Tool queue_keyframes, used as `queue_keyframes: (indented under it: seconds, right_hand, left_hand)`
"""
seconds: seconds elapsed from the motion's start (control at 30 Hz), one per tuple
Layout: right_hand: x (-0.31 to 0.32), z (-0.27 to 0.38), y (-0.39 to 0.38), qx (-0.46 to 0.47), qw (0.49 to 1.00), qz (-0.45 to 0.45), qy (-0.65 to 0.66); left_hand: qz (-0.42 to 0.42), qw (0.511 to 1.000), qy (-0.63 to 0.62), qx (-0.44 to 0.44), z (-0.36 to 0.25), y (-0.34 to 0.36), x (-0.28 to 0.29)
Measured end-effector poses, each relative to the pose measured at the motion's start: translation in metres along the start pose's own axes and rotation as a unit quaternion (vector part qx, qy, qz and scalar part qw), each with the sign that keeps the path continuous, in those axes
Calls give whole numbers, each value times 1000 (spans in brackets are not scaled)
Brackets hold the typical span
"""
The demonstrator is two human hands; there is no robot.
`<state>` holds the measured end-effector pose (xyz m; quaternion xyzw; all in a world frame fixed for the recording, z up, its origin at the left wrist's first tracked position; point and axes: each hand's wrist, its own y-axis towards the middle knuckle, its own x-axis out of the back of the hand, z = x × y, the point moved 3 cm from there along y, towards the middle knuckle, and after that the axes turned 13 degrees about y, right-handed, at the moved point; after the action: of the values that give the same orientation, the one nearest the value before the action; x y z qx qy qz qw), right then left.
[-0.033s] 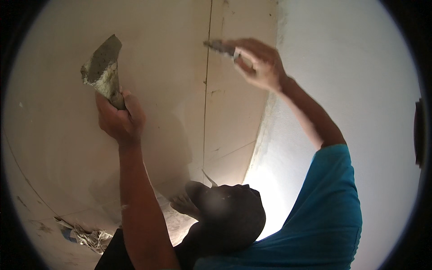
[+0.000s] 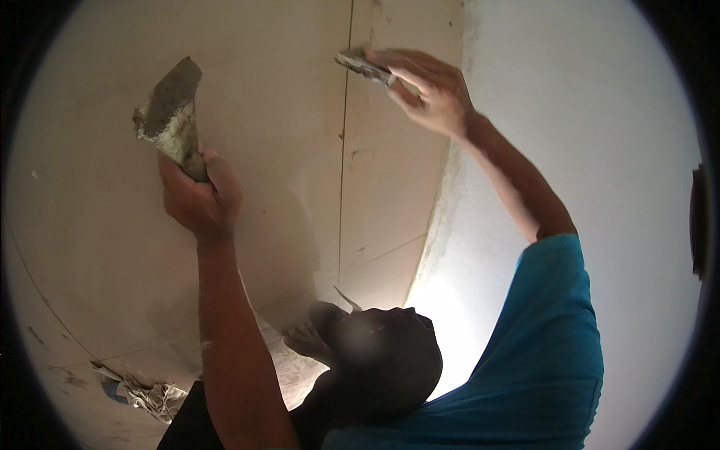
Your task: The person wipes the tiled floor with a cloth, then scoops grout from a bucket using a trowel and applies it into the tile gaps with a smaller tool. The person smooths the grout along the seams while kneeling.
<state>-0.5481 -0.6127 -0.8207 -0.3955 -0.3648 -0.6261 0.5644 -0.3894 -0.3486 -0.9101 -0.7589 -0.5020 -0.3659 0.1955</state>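
In my left hand (image 2: 201, 196) is the handle of a putty knife (image 2: 174, 101), its wide blade pointing away from me. Pale, wet-looking paste is smeared along the lower part of that blade. My right hand (image 2: 431, 90) pinches a small flat scraper (image 2: 365, 69) between thumb and fingers; its face is streaked with grey and white. The scraper's tip lies over a thin dark joint line (image 2: 345, 112) between large beige tiles (image 2: 277, 97). Whether it touches the surface I cannot tell.
A white wall (image 2: 570, 97) meets the tiles along a rough, pale edge on the right. My bent knee in dark cloth (image 2: 382, 352) and a bare foot (image 2: 306, 341) are at the bottom. A crumpled rag (image 2: 154, 397) lies at lower left. A dark object (image 2: 698, 221) stands at the far right.
My right hand has shifted slightly up and left with the scraper, whose face is now turned more into view. My left hand and the putty knife have barely moved.
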Motion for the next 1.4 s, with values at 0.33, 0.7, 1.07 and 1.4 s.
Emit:
queue_keyframes:
  seconds: [0.33,0.7,1.07,1.4]
  right_hand:
    - [9,-13,-14,-55,987,127,-86]
    - [-37,35,-18,-24,994,83,-61]
    - [29,-78,48,-233,962,-116,-81]
    - [-42,20,-74,-199,977,61,-35]
  left_hand:
    - [-4,1000,-13,-13,-1,1,2]
    - [6,1000,-2,-11,6,1,0]
    - [12,1000,-3,-9,3,1,-8]
    - [16,999,39,-17,9,1,-7]
